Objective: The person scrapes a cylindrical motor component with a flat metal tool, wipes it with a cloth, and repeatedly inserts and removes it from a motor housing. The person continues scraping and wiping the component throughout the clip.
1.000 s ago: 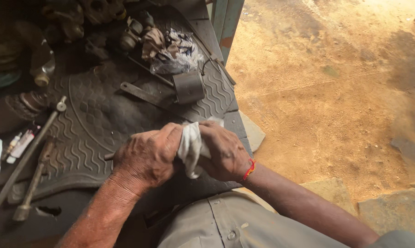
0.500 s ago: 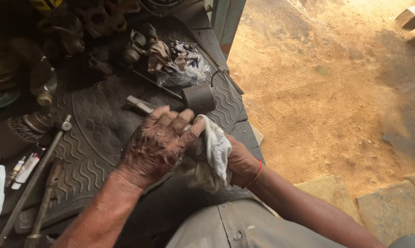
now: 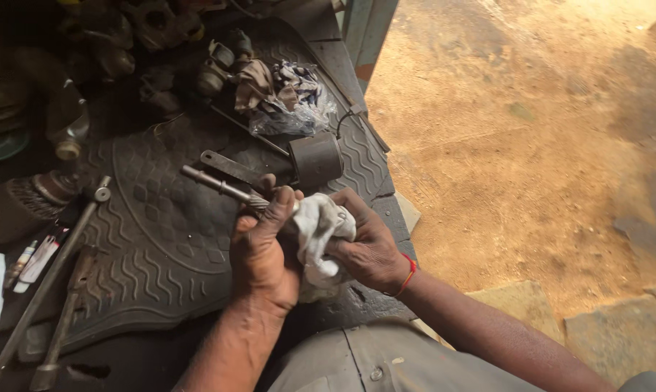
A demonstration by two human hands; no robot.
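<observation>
My left hand (image 3: 264,254) grips a thin metal shaft (image 3: 215,183) with a splined end that sticks out up and to the left, over a black rubber mat (image 3: 154,239). My right hand (image 3: 368,250) holds a dirty white rag (image 3: 317,236) pressed against the near end of the shaft, between both hands. A red thread band circles my right wrist. The part of the shaft inside my fist and the rag is hidden.
A dark metal cylinder (image 3: 316,160) and a flat metal bar (image 3: 230,167) lie just beyond my hands. A crumpled plastic bag with rags (image 3: 288,101) and greasy engine parts (image 3: 146,43) sit farther back. Long wrenches (image 3: 48,279) lie left. Bare dirt ground (image 3: 531,131) spreads right.
My hands have shifted from clasping the rag together to my left hand holding the shaft, now showing past my fingers, while my right works the rag at its near end.
</observation>
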